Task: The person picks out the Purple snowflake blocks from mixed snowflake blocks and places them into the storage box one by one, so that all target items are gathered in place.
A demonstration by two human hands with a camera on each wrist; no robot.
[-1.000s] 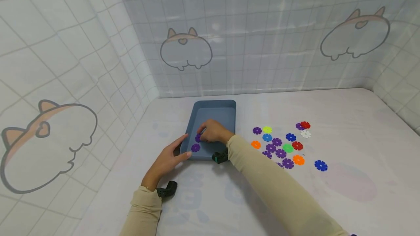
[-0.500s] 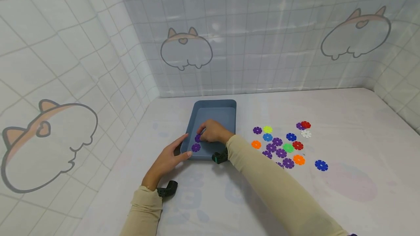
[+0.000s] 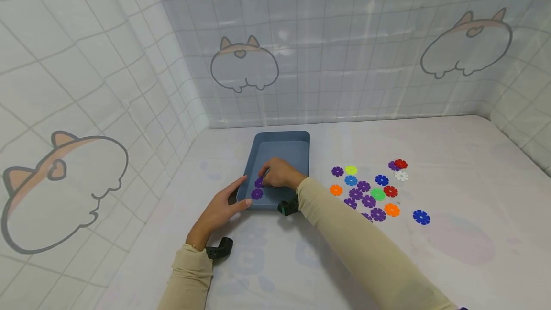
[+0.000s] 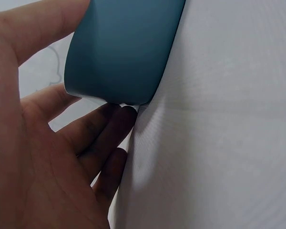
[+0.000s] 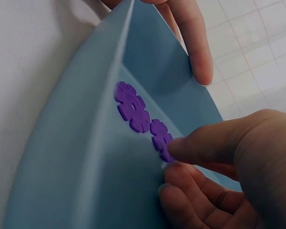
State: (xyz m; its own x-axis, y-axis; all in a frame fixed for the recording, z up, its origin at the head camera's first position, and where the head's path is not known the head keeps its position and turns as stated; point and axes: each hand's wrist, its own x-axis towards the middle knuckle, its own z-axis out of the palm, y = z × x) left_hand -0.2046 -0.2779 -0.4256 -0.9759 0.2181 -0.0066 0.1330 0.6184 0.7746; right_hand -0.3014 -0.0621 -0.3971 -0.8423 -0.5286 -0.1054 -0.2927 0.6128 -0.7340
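A grey-blue tray point(image 3: 280, 148) lies on the table, its near left corner between the spread thumb and index finger of my left hand point(image 3: 220, 210). That hand holds the corner, with other fingertips against its outer underside in the left wrist view. Inside the tray, my right hand point(image 3: 280, 173) pinches a purple flower-shaped plastic disc point(image 5: 159, 136), thumb on its face and fingers curled at its edge. A second purple disc point(image 5: 132, 107) lies flat beside it, their edges about touching. My right fingertips are partly hidden in the head view.
Right of the tray, similar discs lie scattered: several purple discs point(image 3: 368, 201), an orange disc point(image 3: 391, 210), a green disc point(image 3: 378, 194) and a blue disc point(image 3: 421, 217). My right sleeve point(image 3: 353, 243) covers part of the scatter. A tiled-print wall sheet point(image 3: 344, 85) stands behind.
The pinched purple disc has shifted very slightly toward the near left, closer to the other purple disc. Both hands have otherwise stayed in place.
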